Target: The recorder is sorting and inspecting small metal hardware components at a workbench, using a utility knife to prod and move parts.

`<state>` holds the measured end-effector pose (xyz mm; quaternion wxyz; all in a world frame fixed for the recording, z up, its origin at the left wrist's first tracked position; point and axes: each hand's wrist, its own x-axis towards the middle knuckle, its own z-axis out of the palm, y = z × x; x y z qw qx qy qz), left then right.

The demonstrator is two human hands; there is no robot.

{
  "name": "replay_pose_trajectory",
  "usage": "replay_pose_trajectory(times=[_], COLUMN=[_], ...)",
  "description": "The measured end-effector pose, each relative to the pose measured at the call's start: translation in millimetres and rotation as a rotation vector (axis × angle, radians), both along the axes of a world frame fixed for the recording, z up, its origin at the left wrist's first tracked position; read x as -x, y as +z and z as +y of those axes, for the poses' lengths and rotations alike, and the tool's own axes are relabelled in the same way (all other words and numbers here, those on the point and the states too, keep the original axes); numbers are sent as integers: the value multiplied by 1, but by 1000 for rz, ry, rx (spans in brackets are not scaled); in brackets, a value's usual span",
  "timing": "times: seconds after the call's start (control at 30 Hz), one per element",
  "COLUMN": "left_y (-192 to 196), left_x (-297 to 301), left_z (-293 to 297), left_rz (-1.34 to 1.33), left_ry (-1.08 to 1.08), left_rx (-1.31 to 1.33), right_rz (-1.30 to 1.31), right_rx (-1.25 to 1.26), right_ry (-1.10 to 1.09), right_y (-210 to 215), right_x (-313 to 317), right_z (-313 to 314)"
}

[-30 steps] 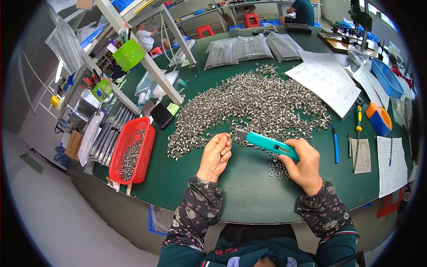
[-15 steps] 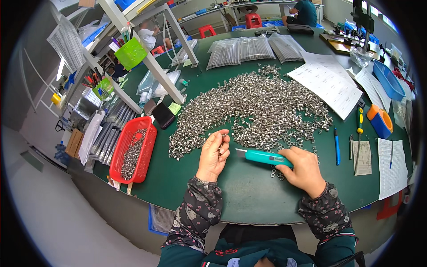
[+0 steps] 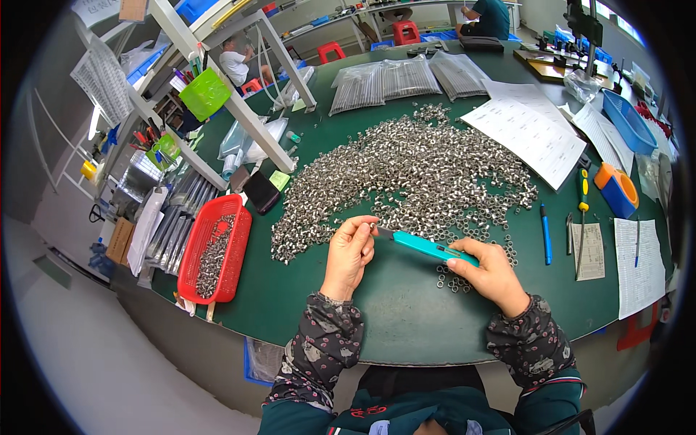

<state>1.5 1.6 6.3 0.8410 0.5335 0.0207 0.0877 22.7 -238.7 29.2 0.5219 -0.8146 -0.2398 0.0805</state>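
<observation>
My left hand [image 3: 349, 255] is closed, its thumb and forefinger pinching a small metal ring [image 3: 373, 226]. In my right hand [image 3: 491, 270] is a teal utility knife [image 3: 428, 247], with the thumb lying along its handle. The knife's blade points left and its tip meets the ring at my left fingertips; whether it enters the ring is too small to tell. Just beyond both hands spreads a big heap of short metal rings [image 3: 428, 163]. Several loose rings [image 3: 454, 280] lie beside my right fingers.
On the left stands a red plastic basket [image 3: 242, 250] partly filled with rings, near a black box [image 3: 262, 192]. Papers [image 3: 525, 138], a blue pen [image 3: 546, 235], a yellow-handled screwdriver [image 3: 583, 190] and an orange-and-blue tape dispenser [image 3: 616, 190] lie right. Bagged rods [image 3: 410, 77] lie behind the heap.
The knife has tilted and moved left, so its blade now reaches the ring at my left fingertips, where a gap showed before. My left hand has barely moved.
</observation>
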Motion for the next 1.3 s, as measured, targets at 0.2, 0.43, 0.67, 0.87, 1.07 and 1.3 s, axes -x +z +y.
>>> replay_pose_trajectory(times=[0.2, 0.43, 0.67, 0.87, 1.07, 1.3], left_y=[-2, -5, -4, -3, -5, -2], left_x=[2, 2, 1, 1, 2, 2], left_z=[-1, -1, 2, -1, 2, 4], left_rz=[-14, 88, 111, 78, 133, 170], left_ry=[6, 74, 51, 54, -2, -30], left_rx=[-79, -8, 58, -13, -15, 141], right_rz=[59, -598, -308, -178, -471, -510], right_rx=[-10, 56, 18, -5, 79, -105], right_ry=[38, -195, -111, -23, -134, -237], right_y=[-9, -3, -8, -8, -3, -3], right_x=[-2, 11, 5, 3, 9, 4], right_z=[2, 10, 5, 5, 8, 7])
